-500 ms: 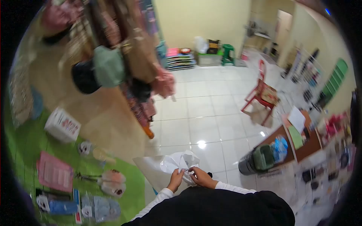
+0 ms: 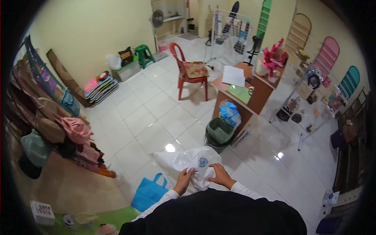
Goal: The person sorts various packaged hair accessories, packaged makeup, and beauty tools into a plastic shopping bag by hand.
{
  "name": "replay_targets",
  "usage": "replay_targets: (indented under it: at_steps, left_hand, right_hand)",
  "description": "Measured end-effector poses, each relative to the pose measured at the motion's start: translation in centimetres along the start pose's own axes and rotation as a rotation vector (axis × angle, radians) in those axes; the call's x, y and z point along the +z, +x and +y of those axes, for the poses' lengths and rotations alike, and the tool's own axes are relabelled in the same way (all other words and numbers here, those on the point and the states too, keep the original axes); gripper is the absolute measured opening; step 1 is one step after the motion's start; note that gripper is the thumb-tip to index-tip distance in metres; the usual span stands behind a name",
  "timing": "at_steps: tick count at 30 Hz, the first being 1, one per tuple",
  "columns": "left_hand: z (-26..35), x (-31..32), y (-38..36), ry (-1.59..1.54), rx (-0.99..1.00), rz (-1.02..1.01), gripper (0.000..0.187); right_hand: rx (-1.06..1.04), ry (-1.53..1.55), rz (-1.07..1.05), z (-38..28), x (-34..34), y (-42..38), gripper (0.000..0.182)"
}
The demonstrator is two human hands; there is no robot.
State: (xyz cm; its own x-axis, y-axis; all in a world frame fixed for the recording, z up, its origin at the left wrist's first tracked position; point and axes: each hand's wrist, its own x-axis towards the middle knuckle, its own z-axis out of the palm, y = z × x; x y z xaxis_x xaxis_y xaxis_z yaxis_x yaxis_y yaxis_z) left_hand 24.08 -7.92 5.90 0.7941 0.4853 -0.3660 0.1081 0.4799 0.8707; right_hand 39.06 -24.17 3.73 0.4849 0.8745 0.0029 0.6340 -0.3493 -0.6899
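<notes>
A crumpled white plastic bag (image 2: 168,159) with a blue printed mark hangs in front of my body. My left hand (image 2: 183,181) pinches its near edge between thumb and fingers. On the other side of the bag, my right hand (image 2: 221,176) has its fingers curled in on the plastic. Folds of the bag hide some fingertips, and I cannot see whether anything is inside it. A bright blue tote bag (image 2: 148,194) with handles rests low to the left of my left hand, apart from it.
A grey-green bin (image 2: 220,130) stands ahead, beside a brown desk (image 2: 256,94) with papers. A red chair (image 2: 192,74) is behind it. Bags and caps (image 2: 51,133) hang at left. Wire display racks (image 2: 297,102) stand at right. White tiles (image 2: 152,105) cover the floor.
My view has swung to the right, bringing the desk and bin nearer the middle. Both hands stay on the plastic bag, now slightly farther apart. The blue tote bag shows more fully.
</notes>
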Motion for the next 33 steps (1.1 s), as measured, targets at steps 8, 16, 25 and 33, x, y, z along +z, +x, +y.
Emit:
replay_targets:
  at_steps: [8,16,25,33]
  left_hand:
    - [0.7,5.1,4.5,-0.158,-0.011,-0.023,0.023]
    - [3.4,4.3,7.8,-0.484,-0.091,-0.038,0.021]
    - [6.0,0.1,12.2,-0.301,-0.206,-0.150,0.029]
    - [5.5,-5.1,19.7,0.045,-0.263,-0.045,0.023]
  right_hand:
    - [0.283,-0.268,0.207,6.4,-3.6,-2.8,0.089]
    - [0.494,-0.261,0.246,11.4,-5.2,-2.6,0.058]
    - [0.328,-0.272,0.571,11.6,-2.9,1.0,0.014]
    - [0.559,0.286,0.888,9.6,0.2,5.1,0.011]
